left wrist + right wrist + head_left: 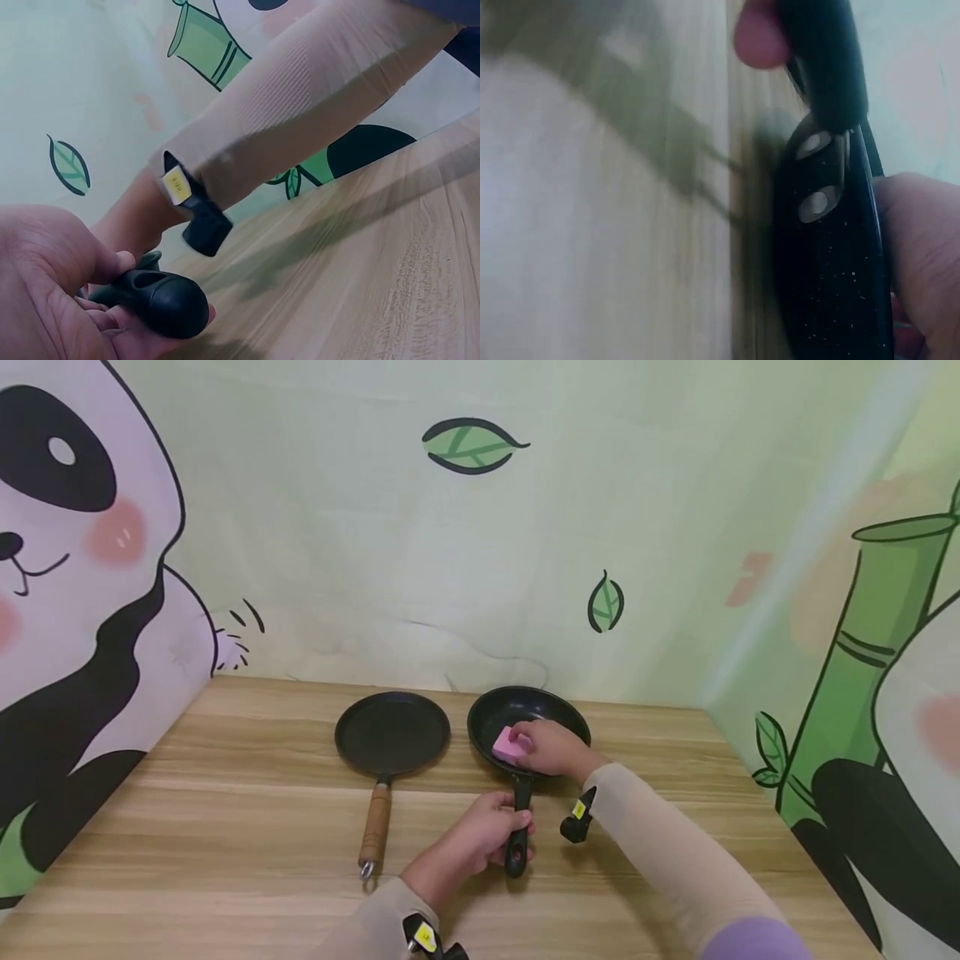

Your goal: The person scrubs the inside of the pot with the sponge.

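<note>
A black frying pan [551,708] sits on the wooden table, its handle toward me. My left hand [491,831] grips the pan's black handle [517,847], thumb on top and fingers beneath; the left wrist view shows the handle's rounded end [178,306] in that hand. Inside the pan my right hand [553,747] pinches a pink sponge [510,746] against the left part of the inner surface. In the right wrist view the pan's speckled outer wall [832,277] and rivets show, with the right hand [926,255] behind the rim; the sponge is mostly hidden there.
A flat black griddle pan [392,732] with a wooden handle [377,822] lies left of the frying pan. The wooden table [247,827] meets a cloth backdrop [337,527] with pandas, bamboo and leaves. Each wrist carries a small black camera [577,818].
</note>
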`<state>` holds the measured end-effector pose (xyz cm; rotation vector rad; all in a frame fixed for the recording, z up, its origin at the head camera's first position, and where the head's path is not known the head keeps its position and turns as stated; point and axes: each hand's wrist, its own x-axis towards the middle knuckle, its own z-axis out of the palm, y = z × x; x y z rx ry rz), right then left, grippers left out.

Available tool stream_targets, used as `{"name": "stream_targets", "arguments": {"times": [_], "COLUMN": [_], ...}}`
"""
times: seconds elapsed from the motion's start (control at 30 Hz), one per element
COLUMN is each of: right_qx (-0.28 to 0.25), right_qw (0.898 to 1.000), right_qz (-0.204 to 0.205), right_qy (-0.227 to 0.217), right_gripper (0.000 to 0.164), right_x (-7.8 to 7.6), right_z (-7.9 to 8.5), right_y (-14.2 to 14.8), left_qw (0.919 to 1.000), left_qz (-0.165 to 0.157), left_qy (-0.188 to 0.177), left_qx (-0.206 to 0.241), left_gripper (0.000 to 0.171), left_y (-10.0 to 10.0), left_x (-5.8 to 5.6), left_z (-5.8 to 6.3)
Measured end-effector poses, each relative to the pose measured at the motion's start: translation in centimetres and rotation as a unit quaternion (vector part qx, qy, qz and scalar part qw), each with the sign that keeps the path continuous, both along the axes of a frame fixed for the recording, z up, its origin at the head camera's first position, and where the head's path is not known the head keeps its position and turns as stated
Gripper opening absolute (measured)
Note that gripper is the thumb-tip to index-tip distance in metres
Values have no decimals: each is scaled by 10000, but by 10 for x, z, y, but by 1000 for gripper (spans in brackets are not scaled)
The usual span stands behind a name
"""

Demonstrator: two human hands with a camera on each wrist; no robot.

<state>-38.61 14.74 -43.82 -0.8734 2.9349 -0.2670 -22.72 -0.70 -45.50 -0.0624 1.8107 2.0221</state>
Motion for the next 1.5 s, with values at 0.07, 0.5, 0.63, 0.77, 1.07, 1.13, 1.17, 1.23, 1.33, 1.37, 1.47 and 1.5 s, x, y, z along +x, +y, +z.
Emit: {"name": "stream_targets", "arguments": {"times": [0.07,0.5,0.63,0.77,1.07,1.13,1.17,1.23,1.33,1.37,1.47,1.5], "right_qx": [45,623,771,693,299,288,281,328,382,373,289,233], "right_qw": [9994,9777,9812,9854,9931,9950,9960,9975,9979,9979,9972,9968], "right_qz": [-337,-1967,-1750,-1555,-1031,-791,-661,-294,258,382,687,770], "right_qy": [103,-391,-247,93,470,544,530,558,463,360,81,-27], "right_gripper": [37,56,56,51,40,42,42,41,40,39,38,37], "right_x": [-5,-8,-6,-9,-25,-27,-27,-26,-21,-19,-11,-9], "right_z": [-1,26,27,20,0,-5,-6,-7,-4,-3,1,3], "right_y": [-1,0,-1,3,2,-2,-5,-11,-20,-21,-20,-18], "left_qw": [10000,9999,9999,10000,9993,9992,9992,9992,9994,9994,9996,9996], "left_qz": [26,92,135,-3,-245,-269,-275,-284,-273,-271,-239,-222], "left_qy": [-20,-91,6,71,187,198,195,211,177,153,95,85], "left_qx": [-10,55,71,25,-223,-226,-208,-164,-120,-125,-128,-138], "left_gripper": [25,24,25,23,18,17,17,16,17,18,22,23], "left_y": [0,-1,-2,-1,0,0,1,1,1,1,-2,-3], "left_x": [1,4,2,3,6,7,7,8,8,8,6,5], "left_z": [-1,4,3,3,6,6,6,6,6,6,6,6]}}
